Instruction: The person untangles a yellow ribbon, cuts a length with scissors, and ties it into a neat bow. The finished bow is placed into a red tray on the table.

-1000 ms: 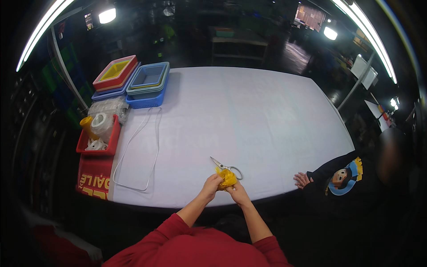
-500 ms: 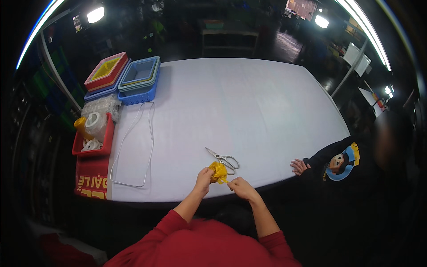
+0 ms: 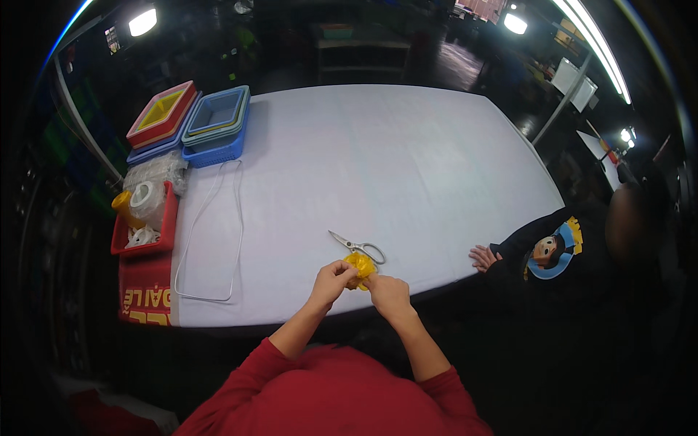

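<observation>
Between my two hands, close to the table's near edge, is a crumpled yellow plastic bag (image 3: pixel 360 266). My left hand (image 3: pixel 333 282) pinches its left side with the fingers closed. On the lower right of the bag, my right hand (image 3: pixel 389 294) is closed on its edge; the fingertips are partly hidden. A pair of metal scissors (image 3: pixel 356 247) lies on the white table just beyond the bag, blades pointing to the far left. The bag covers part of their handles.
Stacked plastic baskets (image 3: pixel 218 149) stand at the far left. Nearer are a red basket (image 3: pixel 169 227) with plastic rolls, a bent wire loop (image 3: pixel 241 218) and a red printed cloth (image 3: pixel 145 280). At right, another person's hand (image 3: pixel 483 257) rests on the white table (image 3: pixel 378 167).
My hands have come closer together around the yellow bag, the right one moving in against it. The view has shifted slightly. The scissors are still lying on the table.
</observation>
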A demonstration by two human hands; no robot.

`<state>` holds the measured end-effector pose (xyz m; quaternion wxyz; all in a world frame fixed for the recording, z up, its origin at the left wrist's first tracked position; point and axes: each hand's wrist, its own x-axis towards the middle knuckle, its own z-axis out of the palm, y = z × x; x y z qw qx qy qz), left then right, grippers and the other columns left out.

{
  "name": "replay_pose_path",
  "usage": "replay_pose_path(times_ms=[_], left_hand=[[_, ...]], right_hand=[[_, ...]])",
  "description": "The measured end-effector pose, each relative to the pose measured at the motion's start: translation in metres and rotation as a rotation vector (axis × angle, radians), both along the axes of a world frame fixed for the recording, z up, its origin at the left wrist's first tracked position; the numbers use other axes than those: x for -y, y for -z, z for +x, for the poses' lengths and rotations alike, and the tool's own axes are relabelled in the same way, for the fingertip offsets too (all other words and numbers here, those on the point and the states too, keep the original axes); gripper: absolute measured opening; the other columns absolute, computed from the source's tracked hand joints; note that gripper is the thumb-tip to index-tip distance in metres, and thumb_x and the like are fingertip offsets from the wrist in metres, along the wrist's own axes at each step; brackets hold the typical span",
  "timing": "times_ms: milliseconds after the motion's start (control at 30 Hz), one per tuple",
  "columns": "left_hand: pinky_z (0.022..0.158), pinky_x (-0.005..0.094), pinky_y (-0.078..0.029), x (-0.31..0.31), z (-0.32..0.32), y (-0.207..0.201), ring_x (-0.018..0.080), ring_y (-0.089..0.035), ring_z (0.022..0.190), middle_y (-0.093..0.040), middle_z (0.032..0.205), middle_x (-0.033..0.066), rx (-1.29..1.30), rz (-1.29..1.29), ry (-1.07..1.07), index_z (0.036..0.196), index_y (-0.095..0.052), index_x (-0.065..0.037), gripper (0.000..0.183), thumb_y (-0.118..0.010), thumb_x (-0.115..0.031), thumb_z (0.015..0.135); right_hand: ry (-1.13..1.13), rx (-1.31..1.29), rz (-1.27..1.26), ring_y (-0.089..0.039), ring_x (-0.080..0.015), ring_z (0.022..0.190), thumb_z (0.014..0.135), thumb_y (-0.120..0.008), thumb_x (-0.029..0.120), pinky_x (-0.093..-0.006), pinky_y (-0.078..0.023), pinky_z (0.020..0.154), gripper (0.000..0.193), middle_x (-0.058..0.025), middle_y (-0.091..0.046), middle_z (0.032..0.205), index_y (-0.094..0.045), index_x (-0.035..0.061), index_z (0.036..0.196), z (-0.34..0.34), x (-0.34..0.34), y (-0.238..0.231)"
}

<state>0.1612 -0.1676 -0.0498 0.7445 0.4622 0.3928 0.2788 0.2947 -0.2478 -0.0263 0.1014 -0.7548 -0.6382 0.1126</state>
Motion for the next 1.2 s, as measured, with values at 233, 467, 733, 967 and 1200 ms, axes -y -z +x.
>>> replay_pose_path(times_ms=[233, 467, 733, 967, 1200], left_hand=[[0.063, 0.0218, -0.042, 0.0, -0.008, -0.016, 0.0051, -0.051, 0.068, -0.058, 0.07, -0.0019, -0.003, 0.154, -0.144, 0.084, -0.061, -0.003, 0.016, -0.061, -0.019, 0.08], [0.072, 0.0216, -0.042, -0.016, -0.026, -0.062, 0.0076, -0.054, 0.077, -0.063, 0.084, 0.0028, 0.067, 0.332, 0.001, 0.096, -0.064, -0.002, 0.021, -0.061, -0.017, 0.082], [0.07, 0.0222, -0.04, -0.017, -0.037, -0.067, 0.0086, -0.052, 0.08, -0.059, 0.087, 0.0013, 0.025, 0.461, 0.085, 0.105, -0.064, -0.008, 0.025, -0.059, -0.013, 0.081], [0.08, 0.0275, -0.041, -0.014, -0.042, -0.069, 0.0157, -0.05, 0.087, -0.054, 0.094, 0.0063, -0.067, 0.938, -0.123, 0.094, -0.066, -0.003, 0.023, -0.051, -0.007, 0.078], [0.081, 0.0263, -0.044, -0.012, -0.041, -0.06, 0.0132, -0.055, 0.088, -0.059, 0.093, 0.0065, 0.095, 0.333, -0.001, 0.1, -0.064, 0.001, 0.03, -0.04, -0.008, 0.084]], right_hand=[[-0.118, -0.098, -0.075, -0.061, -0.0312, 0.069, 0.089, -0.045, 0.029, -0.0429, -0.046, 0.058, 0.026, -0.0135, -0.062, 0.075, -0.053, 0.0054, 0.083, -0.008, -0.003, -0.025], [-0.203, -0.045, 0.396, -0.058, -0.0255, 0.066, 0.084, -0.054, 0.021, -0.0375, -0.046, 0.052, 0.016, -0.0078, -0.053, 0.078, -0.049, 0.0065, 0.081, -0.011, -0.02, -0.068], [-0.255, -0.141, 0.321, -0.058, -0.0292, 0.067, 0.082, -0.058, 0.015, -0.0375, -0.047, 0.056, 0.01, -0.008, -0.058, 0.09, -0.056, 0.0054, 0.085, -0.009, -0.025, -0.09], [-0.357, -0.291, 0.492, -0.058, -0.0236, 0.072, 0.08, -0.059, 0.009, -0.0339, -0.048, 0.056, 0.006, -0.0054, -0.057, 0.085, -0.057, 0.0067, 0.085, -0.016, -0.036, -0.085], [-0.16, -0.43, 0.438, -0.061, -0.0252, 0.068, 0.082, -0.057, 0.009, -0.0324, -0.047, 0.057, 0.01, -0.0091, -0.06, 0.077, -0.06, 0.006, 0.09, -0.024, -0.033, -0.067]])
